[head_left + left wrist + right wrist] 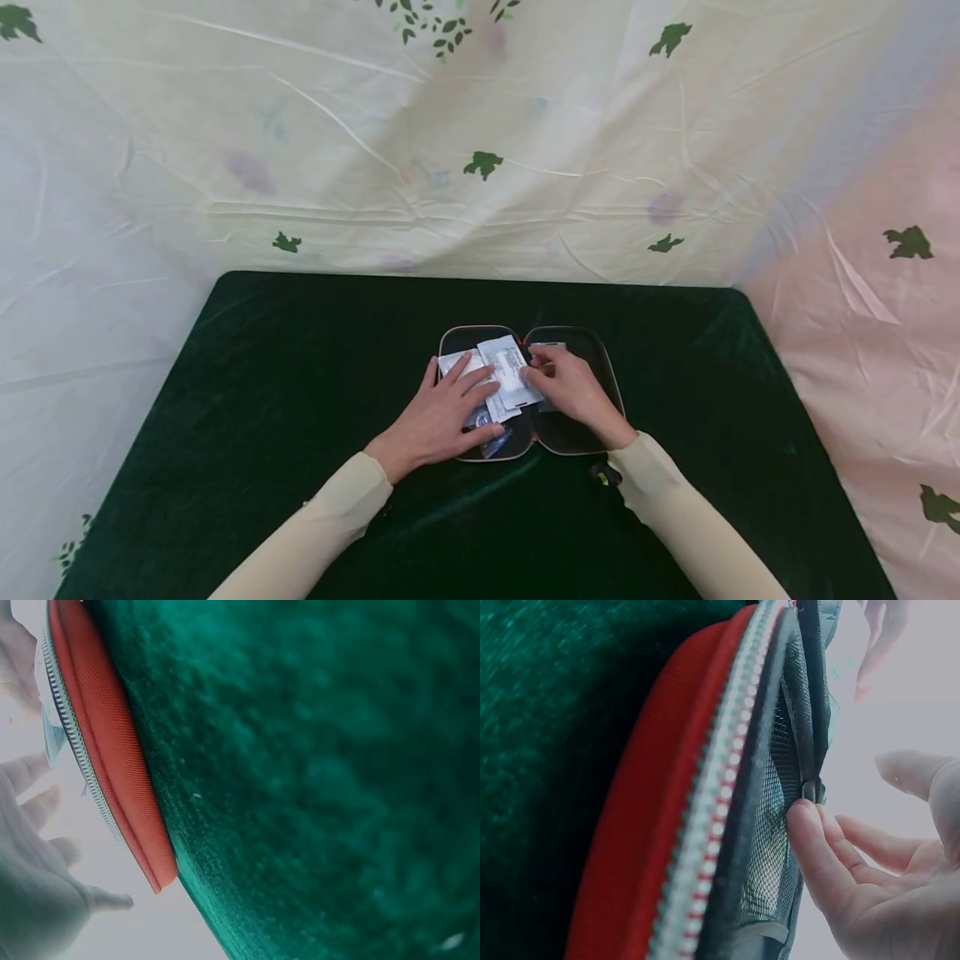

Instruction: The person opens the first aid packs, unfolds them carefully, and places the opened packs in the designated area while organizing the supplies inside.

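A zip-up case (570, 437), red outside and black inside, lies unfolded on the table. White printed packets (504, 367) overlap in its left half, above a clear bluish plastic bag (495, 443). Across the packets and bag, my left hand (442, 412) rests palm down with spread fingers. My right hand (566, 383) is over the right half, close to the hinge. In the right wrist view, its bent fingertips (805, 814) touch the edge of a mesh pocket (772, 847), while the thumb (907, 771) stays apart. Something pale lies under that hand, partly hidden.
Dark green velvety cloth (300, 375) covers the table. A small black object with a yellow-green mark (604, 475) lies by the right cuff. Pale leaf-patterned curtains (480, 225) hang behind and at both sides.
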### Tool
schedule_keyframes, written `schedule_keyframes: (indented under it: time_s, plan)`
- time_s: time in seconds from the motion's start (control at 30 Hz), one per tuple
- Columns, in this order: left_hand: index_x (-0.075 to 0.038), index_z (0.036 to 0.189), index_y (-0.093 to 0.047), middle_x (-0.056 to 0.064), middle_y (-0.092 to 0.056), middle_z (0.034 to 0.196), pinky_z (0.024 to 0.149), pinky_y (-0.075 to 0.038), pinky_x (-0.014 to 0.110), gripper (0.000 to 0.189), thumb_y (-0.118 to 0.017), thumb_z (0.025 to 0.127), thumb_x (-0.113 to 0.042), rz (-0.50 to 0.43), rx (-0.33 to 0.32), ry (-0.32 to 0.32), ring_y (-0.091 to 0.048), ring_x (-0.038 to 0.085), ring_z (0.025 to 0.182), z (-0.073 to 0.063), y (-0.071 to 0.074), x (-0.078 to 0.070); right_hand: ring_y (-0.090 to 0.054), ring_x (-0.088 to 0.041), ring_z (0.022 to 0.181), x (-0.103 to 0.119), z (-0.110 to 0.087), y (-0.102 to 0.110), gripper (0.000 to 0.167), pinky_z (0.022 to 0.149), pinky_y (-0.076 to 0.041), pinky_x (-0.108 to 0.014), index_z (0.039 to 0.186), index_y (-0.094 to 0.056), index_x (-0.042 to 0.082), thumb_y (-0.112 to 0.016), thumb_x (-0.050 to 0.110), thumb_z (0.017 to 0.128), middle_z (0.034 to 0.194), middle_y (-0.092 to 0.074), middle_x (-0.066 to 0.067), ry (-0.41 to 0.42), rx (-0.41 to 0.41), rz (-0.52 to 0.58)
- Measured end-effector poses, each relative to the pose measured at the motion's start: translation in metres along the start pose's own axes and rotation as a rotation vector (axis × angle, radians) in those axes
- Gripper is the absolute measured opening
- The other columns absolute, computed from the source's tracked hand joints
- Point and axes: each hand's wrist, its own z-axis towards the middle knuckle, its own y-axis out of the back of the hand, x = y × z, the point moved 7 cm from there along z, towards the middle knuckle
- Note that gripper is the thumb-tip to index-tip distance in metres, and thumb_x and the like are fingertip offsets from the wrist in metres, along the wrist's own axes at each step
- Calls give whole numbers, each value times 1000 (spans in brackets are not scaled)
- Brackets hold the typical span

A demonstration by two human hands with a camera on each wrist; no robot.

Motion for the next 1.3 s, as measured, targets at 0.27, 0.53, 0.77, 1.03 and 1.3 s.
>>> schedule_keyframes:
  time_s: [0.27, 0.53, 0.77, 1.03, 1.3]
  plan:
    - [-28, 158, -44, -1, -30, 169, 121, -5, 69, 80, -30, 98, -79, 13, 9, -14, -9, 30, 159, 0, -2, -1, -67, -25, 103, -3, 1, 1, 51, 83, -57, -38, 146, -56, 3, -66, 28, 102, 118, -66, -11, -27, -1, 17]
    - [-28, 159, -43, -2, -27, 170, 121, -5, 69, 78, -31, 99, -78, 13, 22, -23, -10, 30, 159, 0, -3, -2, -65, -22, 96, -3, 1, 1, 50, 77, -54, -34, 144, -57, 2, -66, 26, 101, 111, -67, -10, -27, -12, 12]
    - [-28, 159, -43, -4, -26, 171, 121, -4, 68, 78, -34, 99, -76, 6, 28, -29, -9, 30, 159, -1, -3, -3, -65, -20, 90, -3, 1, 1, 48, 74, -52, -33, 143, -58, 1, -68, 23, 101, 102, -65, -8, -28, -16, 17]
    - [-27, 160, -42, -4, -25, 171, 121, -5, 69, 78, -35, 100, -76, 13, 30, -33, -9, 29, 159, -1, -2, -4, -62, -20, 84, -3, 1, 2, 40, 71, -50, -33, 135, -62, 1, -68, 19, 100, 98, -63, -7, -24, -28, 34]
    - [-27, 160, -41, -4, -24, 171, 121, -6, 69, 78, -35, 99, -76, 21, 29, -33, -9, 29, 159, -1, -3, -4, -65, -20, 89, -6, -1, 1, 29, 75, -54, -33, 122, -64, 2, -69, 18, 99, 108, -67, -11, -34, -33, 100]
